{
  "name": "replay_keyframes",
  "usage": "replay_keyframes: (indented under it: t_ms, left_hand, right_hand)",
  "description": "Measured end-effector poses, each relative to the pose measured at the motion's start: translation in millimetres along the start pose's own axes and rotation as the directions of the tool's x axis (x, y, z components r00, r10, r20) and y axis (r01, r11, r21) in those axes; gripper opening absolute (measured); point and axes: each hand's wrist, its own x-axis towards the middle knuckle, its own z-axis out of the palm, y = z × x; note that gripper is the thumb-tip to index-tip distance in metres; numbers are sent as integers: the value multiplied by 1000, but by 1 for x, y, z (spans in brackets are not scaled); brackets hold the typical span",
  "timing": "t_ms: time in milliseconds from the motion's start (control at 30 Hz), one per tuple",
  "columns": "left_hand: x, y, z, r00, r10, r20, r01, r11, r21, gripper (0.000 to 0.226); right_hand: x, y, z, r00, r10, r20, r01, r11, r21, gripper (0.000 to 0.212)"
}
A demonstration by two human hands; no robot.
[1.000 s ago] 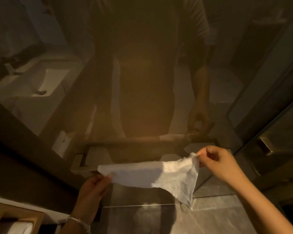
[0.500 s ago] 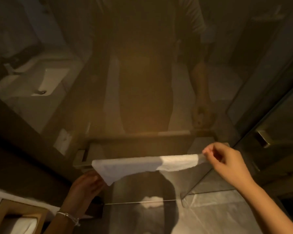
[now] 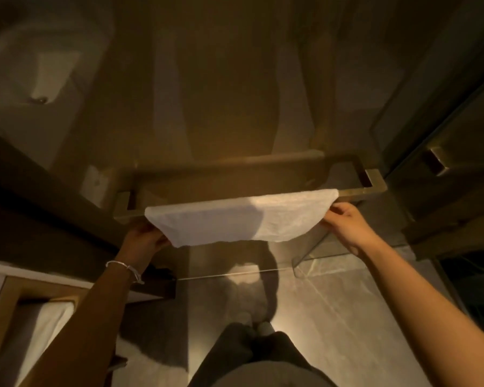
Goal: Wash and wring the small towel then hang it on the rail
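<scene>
Dim bathroom, towel (image 3: 235, 219) draped over rail (image 3: 372, 191), both hands' fingers (image 3: 336, 210) pinching its ends

Rail (image 3: 372, 191) bare only at 3 o'clock end, past towel (image 3: 243, 219); towel covers the rest. Glass panel (image 3: 235, 121) blocks reach toward 12 o'clock behind rail. Left hand (image 3: 143, 241) at 9, right hand (image 3: 347, 224) at 3 crowd towel corners. Open floor (image 3: 333, 303) at 6 o'clock below towel.
</scene>
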Motion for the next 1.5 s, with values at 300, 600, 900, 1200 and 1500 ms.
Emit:
replay_keyframes:
  t_ms: [300, 600, 900, 1200, 1500]
  left_hand:
    - [9, -13, 4, 995, -5, -95, 13, 997, 81, 19]
    - [-3, 6, -19, 989, -23, 144, 26, 1000, -14, 16]
    - [-20, 3, -5, 990, 140, -17, -134, 970, 205, 6]
    - [-5, -10, 3, 974, 157, -165, -127, 975, 180, 27]
    - [-15, -19, -9, 998, -52, 22, 49, 995, 90, 9]
  right_hand:
    - [9, 18, 13, 990, 11, -138, -11, 1000, -1, 9]
    - [-1, 16, 2, 999, -30, 31, 24, 983, 183, 29]
    - [-4, 15, 1, 969, -176, -174, 176, 984, -14, 16]
    - [8, 23, 1, 968, -152, -198, 148, 988, -34, 25]
    - [-9, 38, -2, 995, 20, -96, -27, 996, -80, 9]
